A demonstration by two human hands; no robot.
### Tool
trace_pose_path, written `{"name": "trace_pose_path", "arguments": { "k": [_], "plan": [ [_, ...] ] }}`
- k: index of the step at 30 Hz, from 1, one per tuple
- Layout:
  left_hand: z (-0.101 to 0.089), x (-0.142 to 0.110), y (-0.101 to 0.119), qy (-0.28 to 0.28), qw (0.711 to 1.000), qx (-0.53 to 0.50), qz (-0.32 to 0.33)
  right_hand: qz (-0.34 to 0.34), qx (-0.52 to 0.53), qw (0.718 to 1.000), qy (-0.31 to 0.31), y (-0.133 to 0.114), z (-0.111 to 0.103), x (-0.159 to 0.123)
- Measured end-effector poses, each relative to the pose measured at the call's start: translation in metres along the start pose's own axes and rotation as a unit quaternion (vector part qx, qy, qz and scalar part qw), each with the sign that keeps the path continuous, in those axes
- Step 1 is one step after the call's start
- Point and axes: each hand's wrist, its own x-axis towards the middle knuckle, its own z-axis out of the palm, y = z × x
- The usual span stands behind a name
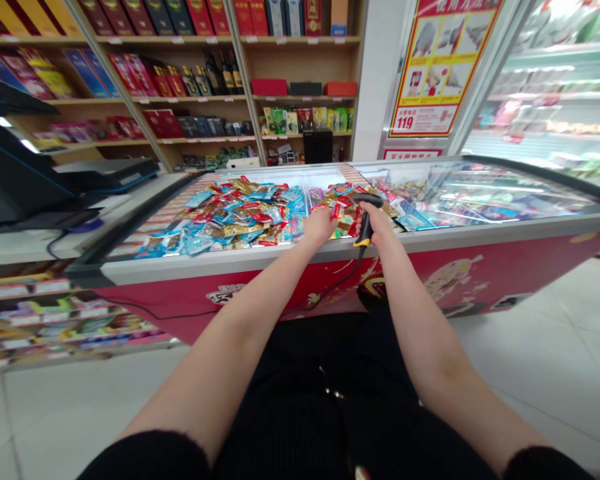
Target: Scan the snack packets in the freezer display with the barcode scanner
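My right hand (379, 223) is wrapped round the handle of a black and yellow barcode scanner (364, 232), and the scanner's head points left over the freezer. Close beside it, my left hand (321, 227) is closed, with a small red-edged snack packet (336, 211) at its fingertips. Part of that packet is hidden by the fingers. Beyond both hands lies a small pile of snack packets (344, 191) on the glass. A larger heap of blue, red and gold packets (245, 212) spreads to the left of my left hand.
The chest freezer (455, 257) has a glass top and stands right in front of me. From the scanner a cable (325, 293) hangs across its red front to the left. A counter with a dark checkout machine (17, 173) is at left. Stocked shelves (180, 97) line the back.
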Motion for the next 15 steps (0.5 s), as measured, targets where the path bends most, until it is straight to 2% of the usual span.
{"name": "trace_pose_path", "arguments": {
  "k": [3, 6, 11, 15],
  "plan": [
    [0.017, -0.007, 0.025, -0.026, 0.996, 0.004, 0.079, -0.003, -0.010, 1.000, 0.010, -0.002, -0.003, -0.001],
    [0.022, -0.009, 0.036, -0.073, 0.992, 0.024, 0.104, -0.008, -0.015, 1.000, 0.021, -0.003, -0.007, 0.000],
    [0.013, 0.000, 0.025, -0.050, 0.995, 0.046, 0.069, -0.013, -0.005, 1.000, 0.012, -0.003, -0.008, 0.001],
    [0.007, 0.003, 0.006, -0.064, 0.997, 0.046, 0.027, -0.013, -0.007, 1.000, 0.000, -0.001, -0.002, -0.001]
  ]
}}
